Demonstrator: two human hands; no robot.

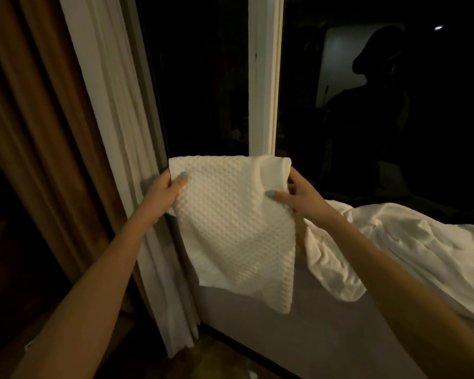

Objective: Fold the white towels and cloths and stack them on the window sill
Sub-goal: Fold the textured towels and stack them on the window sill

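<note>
My left hand [163,194] and right hand [298,198] each pinched a top corner of the white waffle-weave towel [230,231], hanging before the window.

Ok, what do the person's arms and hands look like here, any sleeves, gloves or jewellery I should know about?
Both forearms are bare to the frame edge: no sleeves, no gloves. No watch or bracelet shows at either wrist, and no ring on what shows of the left hand or right hand. The left thumbnail and right thumbnail are painted light teal; the other nails are hidden.
</note>
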